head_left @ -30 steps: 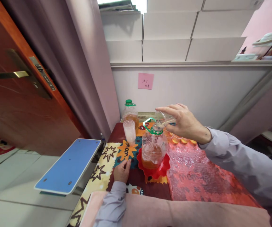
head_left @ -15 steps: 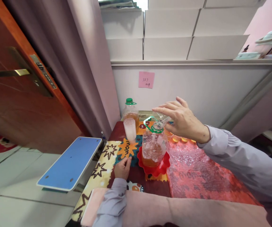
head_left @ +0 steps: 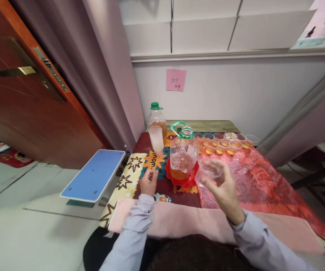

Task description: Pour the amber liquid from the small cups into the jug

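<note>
My right hand [head_left: 223, 188] is closed around a clear plastic cup [head_left: 204, 171], tilted and blurred, over the red sheet just right of the jug. A clear plastic jug [head_left: 183, 155] with a green neck ring and raised handle stands uncapped, some amber liquid at its bottom. Under it lies a red scalloped tray [head_left: 191, 182]. My left hand [head_left: 149, 182] rests on the patterned tablecloth left of the tray. Its fingers are curled together, and their inside is hidden. A stack of clear cups [head_left: 156, 140] stands beyond it.
Several cups [head_left: 223, 146] of amber liquid stand in rows at the back right. A second jug [head_left: 158, 122] with a green cap stands behind the cup stack. A pink padded strip [head_left: 190, 222] runs along the near edge. A blue board [head_left: 93, 175] is left of the table.
My right hand has come down and nearer from above the jug's mouth, bringing the cup with it. The view has tilted lower, showing the cup rows. My left hand stays on the tablecloth.
</note>
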The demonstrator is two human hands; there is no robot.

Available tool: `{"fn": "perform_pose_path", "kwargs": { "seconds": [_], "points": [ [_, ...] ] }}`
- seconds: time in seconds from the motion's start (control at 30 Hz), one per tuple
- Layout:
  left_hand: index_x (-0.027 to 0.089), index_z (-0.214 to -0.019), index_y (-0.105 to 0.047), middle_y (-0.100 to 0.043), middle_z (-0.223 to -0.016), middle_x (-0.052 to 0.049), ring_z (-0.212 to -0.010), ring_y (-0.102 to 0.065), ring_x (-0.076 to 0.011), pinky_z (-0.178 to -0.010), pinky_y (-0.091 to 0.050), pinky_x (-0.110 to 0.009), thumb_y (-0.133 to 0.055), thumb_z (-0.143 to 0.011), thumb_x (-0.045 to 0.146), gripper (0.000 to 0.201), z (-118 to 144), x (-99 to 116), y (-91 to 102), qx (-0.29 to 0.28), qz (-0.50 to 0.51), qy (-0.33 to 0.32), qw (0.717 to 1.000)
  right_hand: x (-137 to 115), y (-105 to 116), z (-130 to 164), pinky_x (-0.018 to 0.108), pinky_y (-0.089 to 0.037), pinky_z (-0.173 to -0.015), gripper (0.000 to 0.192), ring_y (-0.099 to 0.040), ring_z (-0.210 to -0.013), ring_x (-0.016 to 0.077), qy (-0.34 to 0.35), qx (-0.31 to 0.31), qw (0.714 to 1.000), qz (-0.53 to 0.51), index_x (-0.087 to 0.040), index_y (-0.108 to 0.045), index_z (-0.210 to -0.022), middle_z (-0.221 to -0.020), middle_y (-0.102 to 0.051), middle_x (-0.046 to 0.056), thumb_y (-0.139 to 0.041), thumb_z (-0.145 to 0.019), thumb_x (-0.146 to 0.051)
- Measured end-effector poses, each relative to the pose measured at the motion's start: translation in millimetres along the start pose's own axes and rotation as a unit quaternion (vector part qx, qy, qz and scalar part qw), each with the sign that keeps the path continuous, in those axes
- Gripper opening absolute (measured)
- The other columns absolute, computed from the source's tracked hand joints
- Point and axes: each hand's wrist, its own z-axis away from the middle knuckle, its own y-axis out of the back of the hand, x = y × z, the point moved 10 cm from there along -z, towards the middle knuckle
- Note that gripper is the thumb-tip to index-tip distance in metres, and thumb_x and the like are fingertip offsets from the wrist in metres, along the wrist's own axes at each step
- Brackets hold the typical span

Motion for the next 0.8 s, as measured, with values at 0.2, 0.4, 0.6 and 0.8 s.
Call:
{"fn": "perform_pose_path", "kwargs": {
  "seconds": [0.2, 0.4, 0.6, 0.8],
  "points": [
    [0.021, -0.13, -0.059, -0.073, -0.125, -0.014, -0.105, -0.074, -0.0262, -0.092, -0.062, -0.039, -0.09, -0.063, 0.06, 0.083, 105.7, 55.9, -41.5, -0.192, 0.144, -0.045, 0.97, 44.9, -46.7, 78.3, 0.05, -0.063, -0.1, 0.062, -0.073, -0.117, 0.0337, -0.013, -0.108, 0.992, 0.068, -0.029, -0.055, -0.133, -0.128, -0.072, 0.012, -0.085, -0.08, -0.04],
    [0.022, -0.129, -0.061, -0.074, -0.124, -0.015, -0.117, -0.073, -0.0304, -0.103, -0.061, -0.047, -0.083, -0.076, 0.051, 0.064, 142.1, 56.8, -46.1, -0.17, 0.131, -0.019, 0.977, 50.2, -80.2, 107.5, 0.051, -0.063, -0.103, 0.074, -0.072, -0.122, 0.0346, 0.087, -0.194, 0.971, 0.108, -0.03, -0.049, -0.151, -0.134, -0.071, 0.013, -0.075, -0.081, -0.028],
    [0.023, -0.113, -0.054, -0.076, -0.115, -0.014, -0.112, -0.076, -0.03, -0.091, -0.065, -0.045, -0.087, -0.069, 0.055, 0.064, 92.0, 21.6, -0.7, 0.035, 0.104, 0.002, 0.994, 47.6, -39.0, 60.4, 0.057, -0.054, -0.113, 0.081, -0.064, -0.136, 0.0357, 0.078, -0.163, 0.973, 0.143, -0.026, -0.047, -0.157, -0.147, -0.065, 0.017, -0.082, -0.085, -0.041],
    [0.022, -0.111, -0.058, -0.076, -0.116, -0.015, -0.112, -0.074, -0.0323, -0.1, -0.061, -0.053, -0.085, -0.065, 0.063, 0.067, 66.4, -14.4, -3.6, 0.058, 0.065, 0.022, 0.996, 107.1, 116.4, -61.4, 0.056, -0.053, -0.109, 0.066, -0.07, -0.121, 0.0325, 0.013, 0.073, 0.977, 0.198, -0.016, -0.064, -0.134, -0.131, -0.072, 0.019, -0.075, -0.086, -0.06]
  ]
}}
